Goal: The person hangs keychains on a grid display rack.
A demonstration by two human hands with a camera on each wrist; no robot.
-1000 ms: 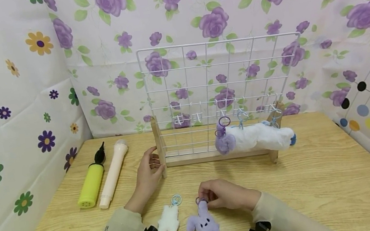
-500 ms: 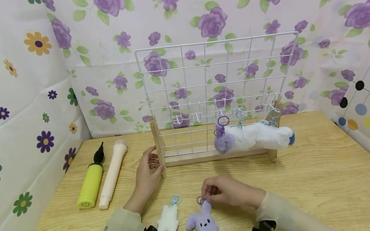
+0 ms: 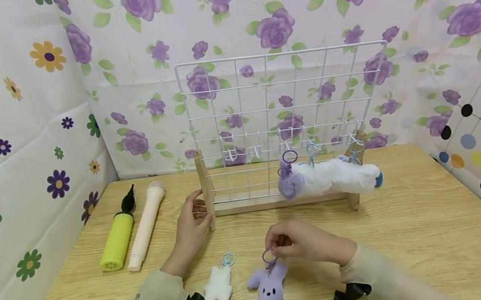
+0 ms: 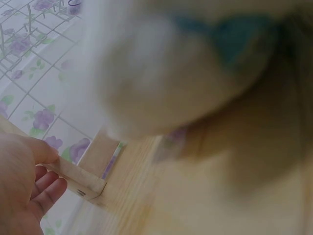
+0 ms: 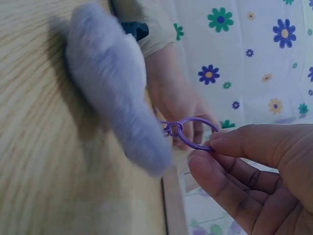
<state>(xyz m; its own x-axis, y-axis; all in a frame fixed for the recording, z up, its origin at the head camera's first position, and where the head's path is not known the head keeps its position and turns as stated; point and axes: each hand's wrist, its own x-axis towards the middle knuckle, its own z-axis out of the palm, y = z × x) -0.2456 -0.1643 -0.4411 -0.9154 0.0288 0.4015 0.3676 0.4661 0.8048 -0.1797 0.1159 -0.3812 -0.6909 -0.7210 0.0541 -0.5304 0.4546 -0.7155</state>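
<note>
My right hand [image 3: 305,243] pinches the purple ring [image 5: 195,133] of a lilac plush bunny keychain [image 3: 269,292] between thumb and fingertip. The bunny hangs by its short chain close over the table, its long ears up and its face toward the head camera. My left hand [image 3: 192,225] holds the left wooden post [image 3: 205,190] of a white wire grid rack [image 3: 236,115], thumb in front and fingers behind. Between my forearms lies a white plush keychain [image 3: 219,285] with a blue ring, blurred and large in the left wrist view.
Several white hooks [image 3: 254,152] line the grid. From its right half hang a purple pompom-like plush [image 3: 291,185] and white plush keychains [image 3: 333,177] with blue rings. A yellow-green hand pump [image 3: 117,241] and a pale microphone-shaped tube [image 3: 146,226] lie at the left.
My right hand has moved up and slightly right with the ring. The bunny has swung straighter, its ears lifted apart beneath the ring. My left hand has stayed on the post.
</note>
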